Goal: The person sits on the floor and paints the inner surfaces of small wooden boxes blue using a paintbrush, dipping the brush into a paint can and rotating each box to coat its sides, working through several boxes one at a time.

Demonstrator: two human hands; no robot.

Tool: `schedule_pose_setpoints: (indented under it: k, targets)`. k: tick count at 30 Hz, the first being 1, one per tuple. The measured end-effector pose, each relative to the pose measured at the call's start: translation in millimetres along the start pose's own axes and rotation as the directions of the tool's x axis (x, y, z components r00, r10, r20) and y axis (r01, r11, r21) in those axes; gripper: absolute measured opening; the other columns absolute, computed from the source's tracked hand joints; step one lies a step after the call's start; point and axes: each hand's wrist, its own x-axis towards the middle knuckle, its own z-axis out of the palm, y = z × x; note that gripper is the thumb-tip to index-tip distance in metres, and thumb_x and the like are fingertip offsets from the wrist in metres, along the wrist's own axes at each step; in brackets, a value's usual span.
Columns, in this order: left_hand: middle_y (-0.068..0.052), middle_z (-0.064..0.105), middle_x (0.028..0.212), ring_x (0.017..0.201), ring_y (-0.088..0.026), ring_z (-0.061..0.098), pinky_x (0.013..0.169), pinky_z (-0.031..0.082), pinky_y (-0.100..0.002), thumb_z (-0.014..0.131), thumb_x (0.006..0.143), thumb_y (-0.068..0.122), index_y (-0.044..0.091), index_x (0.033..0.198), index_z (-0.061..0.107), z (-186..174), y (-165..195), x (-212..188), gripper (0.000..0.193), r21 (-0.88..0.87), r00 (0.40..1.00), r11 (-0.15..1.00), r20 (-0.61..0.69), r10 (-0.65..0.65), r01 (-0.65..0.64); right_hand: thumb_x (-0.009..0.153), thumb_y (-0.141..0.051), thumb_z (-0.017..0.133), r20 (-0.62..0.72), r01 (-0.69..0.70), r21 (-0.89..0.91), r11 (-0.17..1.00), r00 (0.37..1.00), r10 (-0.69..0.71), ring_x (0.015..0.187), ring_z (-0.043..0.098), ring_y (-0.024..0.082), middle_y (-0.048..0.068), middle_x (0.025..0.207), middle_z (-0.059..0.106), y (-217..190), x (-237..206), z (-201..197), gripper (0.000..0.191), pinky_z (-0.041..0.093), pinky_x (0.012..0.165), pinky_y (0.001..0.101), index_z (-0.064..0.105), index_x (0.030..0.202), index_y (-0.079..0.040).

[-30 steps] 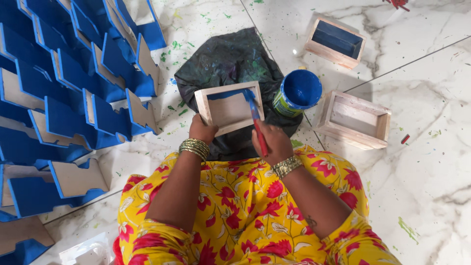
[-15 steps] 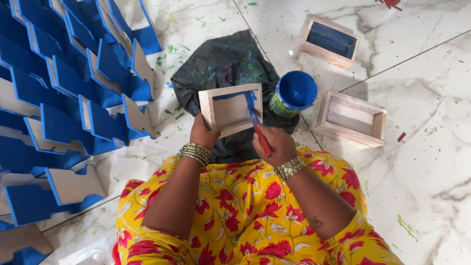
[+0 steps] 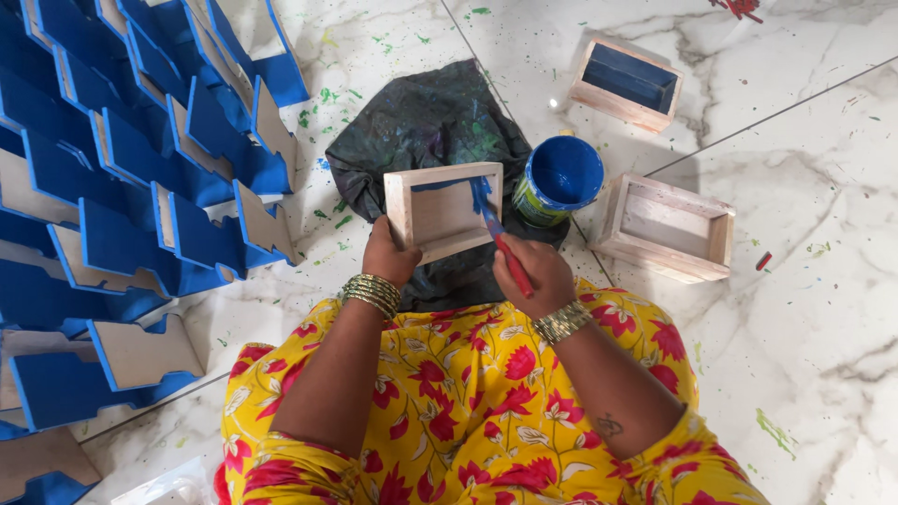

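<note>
My left hand (image 3: 388, 255) grips the near-left corner of a small open wooden box (image 3: 444, 210), holding it tilted over a dark paint-stained cloth (image 3: 426, 126). My right hand (image 3: 533, 271) holds a red-handled paintbrush (image 3: 496, 236) whose blue bristles touch the inside of the box's far right wall, where a blue streak runs along the top edge. A round pot of blue paint (image 3: 559, 178) stands just right of the box.
Many blue-painted wooden pieces (image 3: 140, 159) are stacked on the left. An unpainted wooden box (image 3: 669, 227) lies right of the pot, and a box painted blue inside (image 3: 629, 82) lies farther back. The marble floor (image 3: 804, 309) carries paint flecks.
The brush tip has slid a little along the box's far right inner wall. The view has shifted slightly; the box stays in my left hand.
</note>
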Motion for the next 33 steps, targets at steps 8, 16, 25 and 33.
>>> schedule_pose_setpoints:
  k: [8, 16, 25, 33]
  targets:
    - [-0.025, 0.067, 0.122, 0.114, -0.039, 0.066, 0.098, 0.053, -0.043, 0.080, 0.071, 0.010, 0.000, 0.135, 0.050, 0, -1, 1, 0.071, -0.043, 0.999, 0.999, 0.028, 0.018, -0.016, 0.092, -0.020, 0.071, -0.074, 0.032, 0.020, 0.999, 0.997, -0.031, 0.084, 0.071, 0.035, 0.015, 0.093, 0.074, 1, 1, -7, 0.027, 0.056, 0.073, 0.0443, 0.073, 0.115, -0.006]
    - [-0.027, 0.066, 0.121, 0.115, -0.042, 0.065, 0.099, 0.052, -0.045, 0.083, 0.069, 0.008, -0.001, 0.134, 0.048, 1, -1, 2, 0.074, 0.058, 0.999, 0.998, 0.014, 0.031, -0.031, 0.086, -0.017, 0.073, 0.040, 0.034, 0.125, 0.992, 0.998, -0.039, 0.077, 0.072, 0.033, 0.015, 0.085, 0.074, 15, 2, -24, 0.016, 0.057, 0.070, 0.0425, 0.076, 0.097, -0.006]
    - [-0.024, 0.067, 0.122, 0.115, -0.038, 0.066, 0.096, 0.054, -0.043, 0.084, 0.068, 0.002, 0.002, 0.135, 0.047, 2, -1, 4, 0.076, -0.058, 1.000, 0.998, 0.001, 0.016, -0.016, 0.083, -0.008, 0.071, 0.049, 0.056, 0.218, 0.974, 0.996, -0.069, 0.082, 0.073, 0.029, 0.013, 0.088, 0.074, 48, 11, -40, 0.015, 0.057, 0.075, 0.0380, 0.077, 0.097, -0.005]
    - [-0.022, 0.069, 0.119, 0.113, -0.039, 0.067, 0.096, 0.054, -0.043, 0.082, 0.070, 0.003, 0.004, 0.134, 0.054, -1, -5, 6, 0.070, -0.045, 0.997, 0.997, -0.047, 0.066, -0.068, 0.083, -0.005, 0.068, 0.116, 0.083, 0.434, 0.897, 0.982, -0.147, 0.088, 0.072, 0.026, 0.011, 0.093, 0.075, 79, 18, -45, 0.019, 0.057, 0.081, 0.0368, 0.076, 0.101, -0.005]
